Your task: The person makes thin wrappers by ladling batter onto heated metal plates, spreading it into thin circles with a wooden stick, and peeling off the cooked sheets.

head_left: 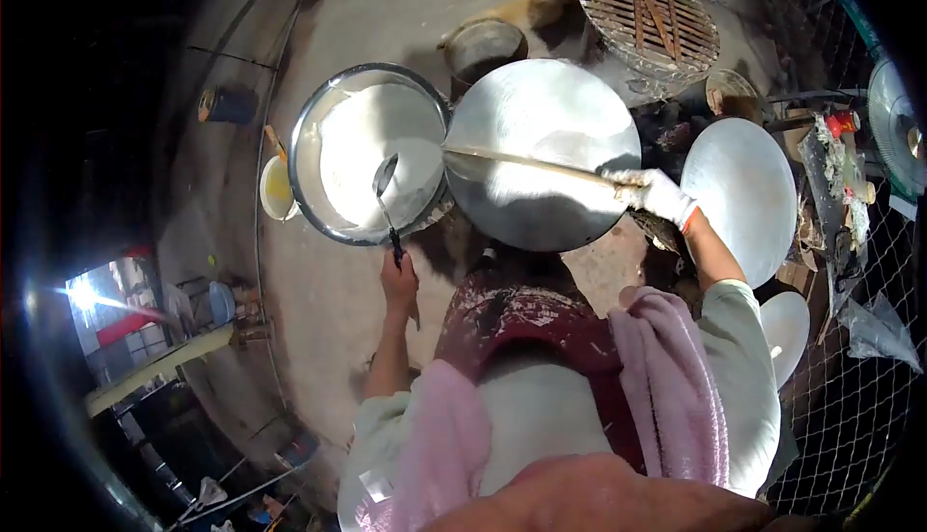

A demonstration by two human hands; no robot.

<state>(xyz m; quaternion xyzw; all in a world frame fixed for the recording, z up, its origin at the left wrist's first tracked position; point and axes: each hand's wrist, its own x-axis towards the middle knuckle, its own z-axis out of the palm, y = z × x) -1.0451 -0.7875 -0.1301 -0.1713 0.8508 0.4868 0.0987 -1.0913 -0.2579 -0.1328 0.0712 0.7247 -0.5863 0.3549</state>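
My bare left hand (399, 281) is closed around the black handle of a metal ladle (384, 177). The ladle's bowl is over a wide steel basin (301, 146) of thick white liquid (362, 141); whether it touches the liquid I cannot tell. In a white glove with an orange cuff, my right hand (661, 196) grips one end of a long thin wooden stick (526, 160). The stick lies across a large round metal pan (541, 209), its far end by the basin's rim. Basin and pan stand side by side.
To the right are a round metal lid or disc (742, 202), a smaller disc (787, 334) and a wire fence (850, 435). A slatted round drum (649, 25) and a bucket (486, 49) stand beyond the pan. Left of the basin is a small yellow bowl (278, 187).
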